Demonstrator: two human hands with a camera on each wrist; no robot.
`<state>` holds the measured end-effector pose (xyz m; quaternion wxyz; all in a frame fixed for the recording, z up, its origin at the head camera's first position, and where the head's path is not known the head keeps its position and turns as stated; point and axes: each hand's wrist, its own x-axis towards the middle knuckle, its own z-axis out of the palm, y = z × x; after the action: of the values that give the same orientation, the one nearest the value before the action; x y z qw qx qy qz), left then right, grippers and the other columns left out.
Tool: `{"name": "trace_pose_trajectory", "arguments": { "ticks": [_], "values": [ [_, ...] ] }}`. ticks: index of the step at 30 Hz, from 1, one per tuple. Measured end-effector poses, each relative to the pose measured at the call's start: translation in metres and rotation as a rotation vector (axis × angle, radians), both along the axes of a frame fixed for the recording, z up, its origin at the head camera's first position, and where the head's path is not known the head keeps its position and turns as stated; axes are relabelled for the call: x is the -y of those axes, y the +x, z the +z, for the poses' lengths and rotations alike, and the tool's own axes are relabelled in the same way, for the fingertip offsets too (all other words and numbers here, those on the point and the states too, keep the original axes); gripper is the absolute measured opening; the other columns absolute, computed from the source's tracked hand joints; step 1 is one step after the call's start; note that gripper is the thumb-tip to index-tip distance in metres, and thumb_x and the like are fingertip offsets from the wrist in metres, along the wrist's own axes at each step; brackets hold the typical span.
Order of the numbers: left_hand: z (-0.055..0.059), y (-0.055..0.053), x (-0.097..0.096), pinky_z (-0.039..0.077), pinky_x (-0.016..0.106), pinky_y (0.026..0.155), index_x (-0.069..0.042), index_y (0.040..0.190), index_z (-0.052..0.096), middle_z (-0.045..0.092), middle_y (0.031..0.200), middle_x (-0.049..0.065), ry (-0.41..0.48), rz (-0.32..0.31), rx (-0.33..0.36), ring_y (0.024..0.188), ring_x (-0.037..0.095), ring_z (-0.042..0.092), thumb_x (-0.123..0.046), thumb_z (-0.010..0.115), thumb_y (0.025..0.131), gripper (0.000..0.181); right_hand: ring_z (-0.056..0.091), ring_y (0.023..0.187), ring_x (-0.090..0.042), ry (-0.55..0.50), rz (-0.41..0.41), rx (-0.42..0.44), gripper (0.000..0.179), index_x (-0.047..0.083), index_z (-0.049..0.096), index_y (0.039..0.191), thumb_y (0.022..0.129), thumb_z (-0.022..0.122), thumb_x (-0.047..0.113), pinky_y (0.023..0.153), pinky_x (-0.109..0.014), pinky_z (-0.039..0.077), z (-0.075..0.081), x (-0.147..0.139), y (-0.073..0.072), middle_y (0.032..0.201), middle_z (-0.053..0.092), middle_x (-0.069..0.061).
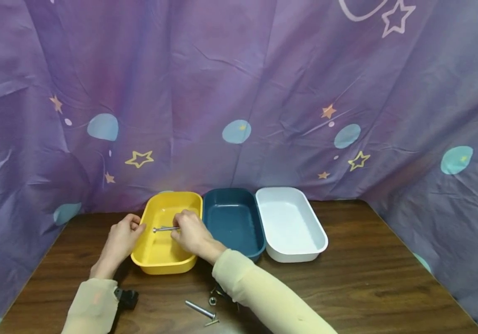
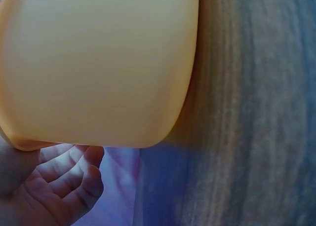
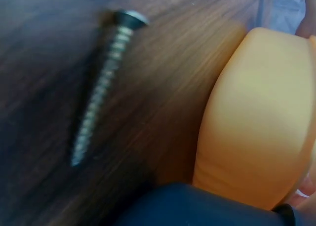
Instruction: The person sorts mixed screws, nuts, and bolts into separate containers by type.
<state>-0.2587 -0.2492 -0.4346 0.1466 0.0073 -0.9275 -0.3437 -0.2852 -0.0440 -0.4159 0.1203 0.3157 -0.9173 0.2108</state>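
Note:
In the head view my right hand (image 1: 193, 234) pinches a silvery bolt (image 1: 164, 228) above the yellow tray (image 1: 167, 269), its head pointing left. The fingers hide its other end, and a second thin shaft may lie beside it. My left hand (image 1: 119, 239) holds the yellow tray's left rim. From the left wrist, the left hand (image 2: 61, 186) shows curled fingers at the rim of the yellow tray (image 2: 103, 68), some tips hidden behind its wall. A screw (image 3: 102, 90) lies on the wooden table in the right wrist view, near the yellow tray (image 3: 256, 117).
A dark blue tray (image 1: 235, 225) and a white tray (image 1: 291, 255) stand right of the yellow one. Near the front of the table (image 1: 347, 287) lie a long bolt (image 1: 199, 308), a nut (image 1: 212, 301) and a small screw (image 1: 211, 323). The right sleeve partly covers other hardware.

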Motion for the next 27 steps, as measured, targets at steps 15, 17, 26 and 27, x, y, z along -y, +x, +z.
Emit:
{"name": "trace_pose_trajectory", "arguments": {
  "ticks": [15, 17, 26, 27],
  "values": [
    [-0.006, -0.001, -0.006, 0.048, 0.039, 0.064, 0.006, 0.101, 0.059, 0.065, 0.082, 0.014, 0.016, -0.010, -0.035, 0.071, 0.028, 0.061, -0.013, 0.061, 0.092, 0.021, 0.055, 0.112, -0.023, 0.067, -0.057, 0.045, 0.032, 0.006, 0.065, 0.120, 0.090, 0.065, 0.016, 0.095, -0.030, 0.045, -0.007, -0.001, -0.008, 0.116, 0.061, -0.008],
    [-0.005, -0.001, -0.005, 0.048, 0.039, 0.064, 0.006, 0.100, 0.059, 0.065, 0.081, 0.014, 0.013, -0.007, -0.045, 0.071, 0.028, 0.061, -0.013, 0.062, 0.092, 0.021, 0.053, 0.116, -0.024, 0.064, -0.046, 0.054, 0.036, 0.007, 0.061, 0.127, 0.092, 0.062, 0.018, 0.097, -0.031, 0.044, -0.004, -0.001, -0.008, 0.122, 0.059, -0.009],
    [-0.001, -0.001, 0.000, 0.047, 0.039, 0.066, 0.005, 0.102, 0.059, 0.066, 0.083, 0.014, 0.005, 0.002, -0.048, 0.074, 0.029, 0.062, -0.013, 0.061, 0.092, 0.021, 0.053, 0.114, -0.022, 0.096, 0.015, -0.005, 0.038, 0.010, 0.058, 0.130, 0.092, 0.061, 0.017, 0.096, -0.032, 0.044, 0.019, -0.008, -0.004, 0.124, 0.058, -0.007],
    [-0.001, -0.001, 0.000, 0.047, 0.039, 0.066, 0.005, 0.102, 0.059, 0.066, 0.083, 0.014, 0.003, 0.002, -0.048, 0.073, 0.029, 0.061, -0.013, 0.062, 0.092, 0.020, 0.054, 0.112, -0.022, 0.110, 0.023, -0.015, 0.039, 0.010, 0.058, 0.130, 0.092, 0.061, 0.017, 0.095, -0.032, 0.045, 0.022, -0.010, -0.003, 0.123, 0.058, -0.007]
  ]
}}
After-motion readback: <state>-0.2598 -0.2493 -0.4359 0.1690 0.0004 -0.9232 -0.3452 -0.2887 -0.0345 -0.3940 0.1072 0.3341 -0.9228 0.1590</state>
